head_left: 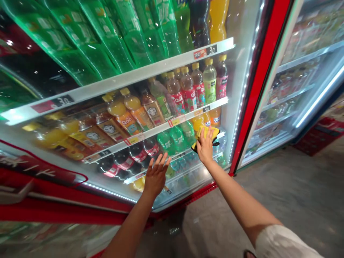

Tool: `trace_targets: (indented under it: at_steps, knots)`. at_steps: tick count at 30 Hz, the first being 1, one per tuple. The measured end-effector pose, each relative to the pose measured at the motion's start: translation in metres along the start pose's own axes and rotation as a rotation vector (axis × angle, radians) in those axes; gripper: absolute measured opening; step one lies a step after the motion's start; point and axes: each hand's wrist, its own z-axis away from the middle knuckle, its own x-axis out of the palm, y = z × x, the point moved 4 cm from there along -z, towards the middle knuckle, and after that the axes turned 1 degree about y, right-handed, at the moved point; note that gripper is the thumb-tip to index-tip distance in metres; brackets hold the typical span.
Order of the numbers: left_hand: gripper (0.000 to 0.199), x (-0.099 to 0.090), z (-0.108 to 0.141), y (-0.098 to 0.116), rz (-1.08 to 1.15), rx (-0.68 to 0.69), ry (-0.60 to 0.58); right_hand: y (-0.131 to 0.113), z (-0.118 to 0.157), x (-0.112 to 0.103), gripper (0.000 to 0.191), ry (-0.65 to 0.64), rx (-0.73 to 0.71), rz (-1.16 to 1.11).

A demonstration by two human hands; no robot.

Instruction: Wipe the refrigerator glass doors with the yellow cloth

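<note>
My right hand (205, 146) presses a yellow cloth (214, 133) with black edging against the glass door (185, 172) of a drinks cooler. The cloth lies under the fingers and sticks out around them. Lower and to the left, my left hand (156, 176) has its fingers spread, at or close to the same glass, with nothing in it. Behind the glass, green bottles (176, 139) show between the two hands, and dark bottles with red labels (125, 160) lie left of my left hand.
Shelves hold juice bottles (131, 104) and large green bottles (107, 36) inside. A red door frame (255, 86) runs down the right side, beside another lit cooler (285, 86). Grey floor (290, 193) shows at lower right, with a red crate (317, 136) farther back.
</note>
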Motion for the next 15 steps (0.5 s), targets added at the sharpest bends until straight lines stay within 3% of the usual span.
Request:
trace_targets:
  at_steps: [2, 5, 7, 9, 12, 15]
  knots:
    - [0.075, -0.003, 0.009, -0.007, -0.003, -0.002, 0.000, -0.035, -0.002, 0.012, 0.089, 0.009, 0.041, 0.022]
    - [0.073, -0.008, 0.022, -0.018, -0.015, 0.009, -0.006, -0.080, 0.024, 0.034, 0.085, -0.179, -0.126, 0.057]
    - [0.073, -0.012, 0.030, -0.027, -0.029, 0.024, -0.008, -0.087, 0.052, 0.042, 0.080, -0.330, -0.312, 0.056]
    - [0.074, -0.016, 0.037, -0.037, -0.038, 0.044, 0.001, -0.077, 0.070, 0.042, 0.081, -0.411, -0.416, 0.059]
    - [0.075, -0.022, 0.048, -0.051, -0.036, 0.064, 0.031, -0.059, 0.063, 0.032, 0.089, -0.301, -0.279, 0.097]
    - [0.077, -0.028, 0.059, -0.065, -0.038, 0.050, 0.054, -0.079, 0.040, 0.029, 0.097, -0.117, -0.073, 0.137]
